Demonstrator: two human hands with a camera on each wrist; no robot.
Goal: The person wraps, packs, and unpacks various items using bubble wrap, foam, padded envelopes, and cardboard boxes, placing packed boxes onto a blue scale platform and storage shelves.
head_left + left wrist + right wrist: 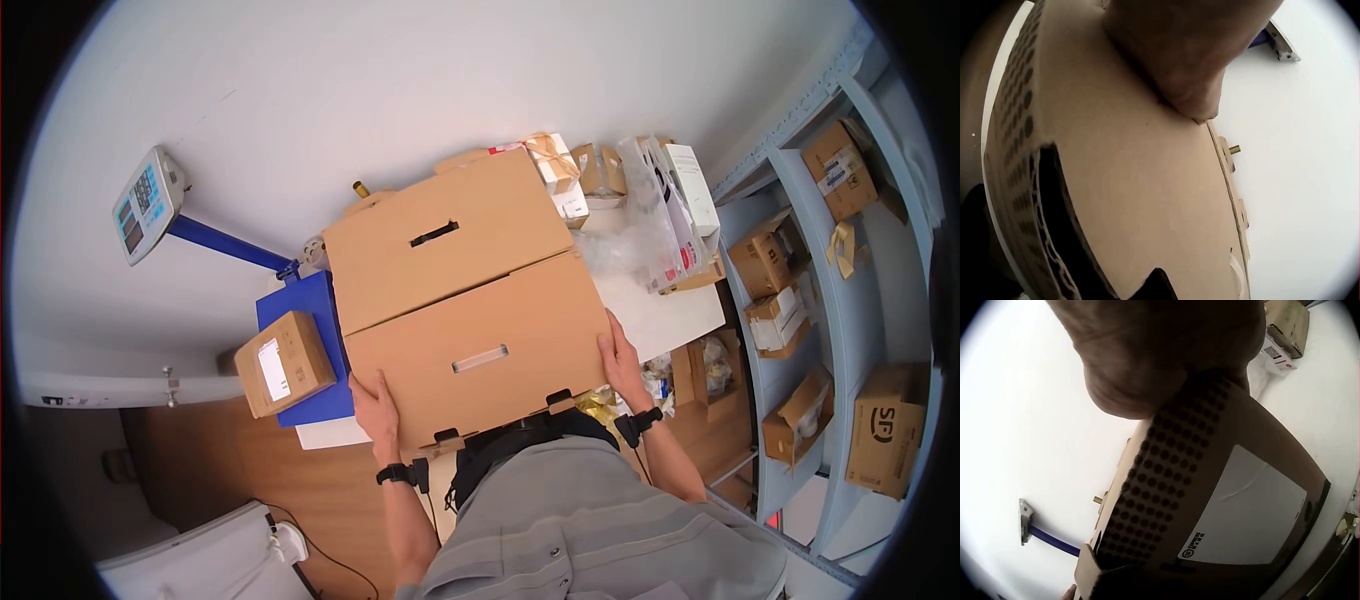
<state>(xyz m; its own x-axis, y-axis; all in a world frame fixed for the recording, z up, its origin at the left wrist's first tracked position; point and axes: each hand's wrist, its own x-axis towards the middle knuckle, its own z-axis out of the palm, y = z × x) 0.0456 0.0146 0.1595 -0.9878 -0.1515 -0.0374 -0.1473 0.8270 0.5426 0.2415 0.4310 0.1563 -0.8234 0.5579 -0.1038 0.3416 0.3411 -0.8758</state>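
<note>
A large brown cardboard box [410, 375] lies in front of me, its two top flaps meeting in a seam, each with a slot. My left hand [376, 412] holds its near left side, thumb at the top edge. On the opposite side my right hand [622, 362] grips the box's right edge, the rest of its fingers hidden against the side. Dark dots line an edge of the box, and a white label [1247, 512] sits on one side in the right wrist view. Two black-edged notches show along the near edge.
Left of the box, a smaller taped carton [288, 362] rests on a blue scale platform [330, 395] with a display [148, 205] on a post. Behind to the right are white boxes [690, 185] and plastic wrap [650, 215]. Shelves [825, 290] with cartons stand at right.
</note>
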